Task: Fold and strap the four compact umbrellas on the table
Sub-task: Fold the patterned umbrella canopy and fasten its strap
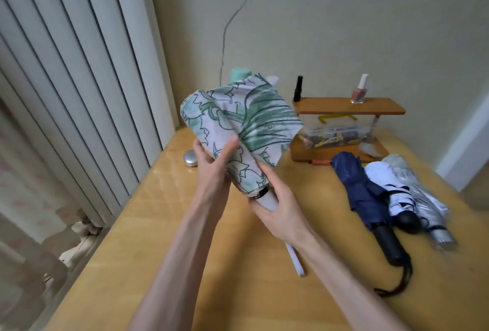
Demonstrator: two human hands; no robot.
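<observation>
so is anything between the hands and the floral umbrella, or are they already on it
Nothing visible is. The left hand grips the floral umbrella by its canopy, and the right hand holds its handle end above the table.

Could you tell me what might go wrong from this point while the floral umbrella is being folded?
The floral umbrella is held above the table, its canopy loose and bunched; the left hand pinches only part of the fabric, so pleats may slip and wrap unevenly. The right hand holds the pale handle near its end, so it could twist free. A swing of the canopy might knock the black bottle off the wooden shelf.
</observation>
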